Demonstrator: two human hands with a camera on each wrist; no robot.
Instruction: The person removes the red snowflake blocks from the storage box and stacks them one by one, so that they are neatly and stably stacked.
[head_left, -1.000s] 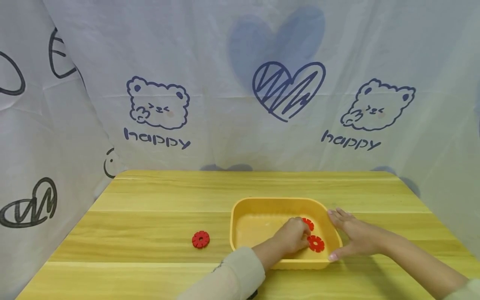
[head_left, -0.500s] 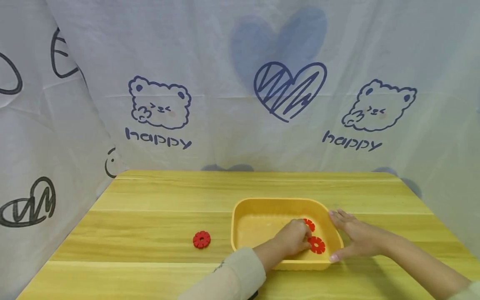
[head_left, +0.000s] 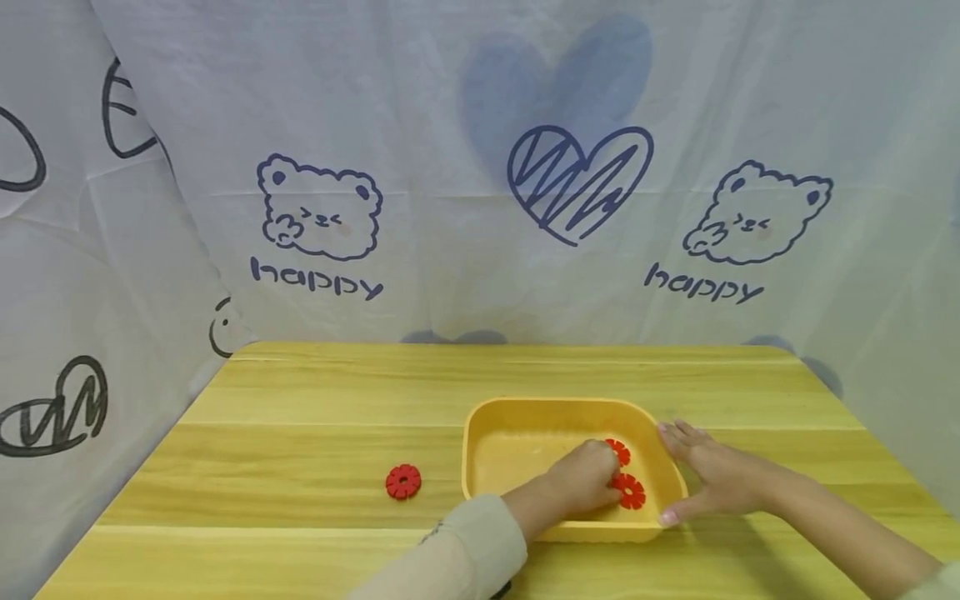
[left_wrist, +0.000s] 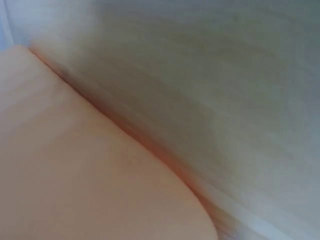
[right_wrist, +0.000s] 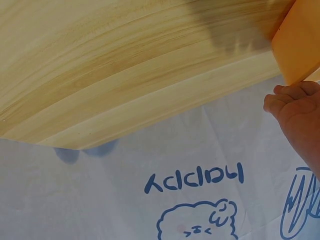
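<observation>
In the head view a yellow plastic bin (head_left: 555, 531) stands on the table, with two red notched discs inside near its right end. My left hand (head_left: 583, 479) reaches into it, fingers curled down at the left edge of the nearer red notched disc (head_left: 632, 492), which they seem to pinch; the fingertips are partly hidden. Just behind lies the farther red notched disc (head_left: 618, 452), partly covered by that hand. My right hand (head_left: 716, 475) rests against the bin's right end from outside, thumb and fingers spread. The right wrist view shows its fingers touching the bin's orange-looking wall (right_wrist: 300, 42).
Left of the bin, another red notched disc (head_left: 403, 482) lies on the wooden table (head_left: 300, 450). A white cloth (head_left: 442, 267) with printed bears and hearts hangs behind the table and along its sides. The left wrist view is blurred.
The nearer disc in the bin has shifted slightly left, closer against my left hand's fingers. My right hand keeps its place on the bin.
</observation>
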